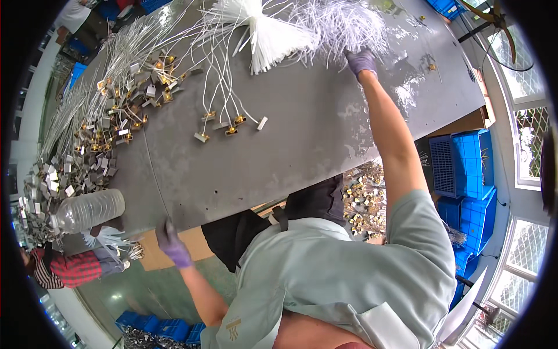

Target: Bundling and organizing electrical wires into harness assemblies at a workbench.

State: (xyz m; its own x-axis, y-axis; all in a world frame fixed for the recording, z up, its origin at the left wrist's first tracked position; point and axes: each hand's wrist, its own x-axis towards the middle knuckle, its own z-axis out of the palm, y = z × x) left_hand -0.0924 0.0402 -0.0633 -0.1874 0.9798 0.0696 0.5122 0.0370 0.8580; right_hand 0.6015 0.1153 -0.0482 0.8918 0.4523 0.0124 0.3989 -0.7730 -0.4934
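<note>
My right hand, in a purple glove, reaches across the grey table to the near edge of a loose heap of thin white strips. Its fingers close on the ends of some strips, though the fingertips are partly hidden. Beside that heap lies a denser white bundle of strips. My left hand, also gloved, is at the table's near edge, its fingers stretched out and nothing visible in them. Between the hands, several white cables with small brass-coloured connectors and metal blocks lie on the table.
More cables with connector ends pile up on the left, near metal pieces and a clear plastic bottle. Blue crates stand at right. Connector parts sit below the table edge. A person in red plaid is at far left.
</note>
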